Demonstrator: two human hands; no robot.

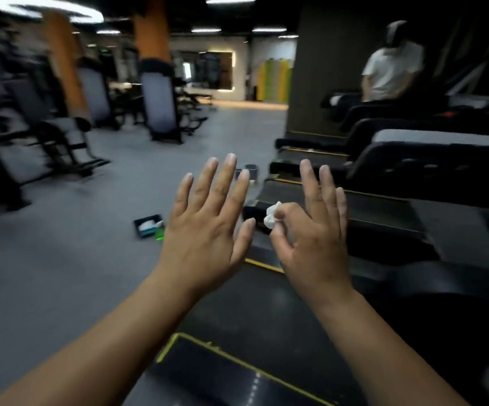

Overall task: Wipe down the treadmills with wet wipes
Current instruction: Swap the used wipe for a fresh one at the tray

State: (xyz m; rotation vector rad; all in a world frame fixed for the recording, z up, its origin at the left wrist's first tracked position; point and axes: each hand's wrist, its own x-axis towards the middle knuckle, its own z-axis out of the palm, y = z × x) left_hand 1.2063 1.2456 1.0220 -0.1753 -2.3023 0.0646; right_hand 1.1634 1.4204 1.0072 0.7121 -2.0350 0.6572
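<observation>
Both my hands are raised in front of me, backs toward the camera. My left hand [208, 227] has its fingers spread straight and holds nothing. My right hand [310, 232] pinches a small crumpled white wet wipe [272, 215] between thumb and forefinger, with the other fingers straight. Black treadmills [383, 218] with yellow edge lines stand in a row to the right and below my arms. A dark treadmill deck [237, 373] lies under my forearms.
A small black tray [146, 225] with a wipe pack and a green item sits on the grey floor left of my hands. Two small grey buckets [250, 170] stand farther off. A person in a white shirt [389, 71] is at the far treadmills. Gym machines [47, 136] fill the left.
</observation>
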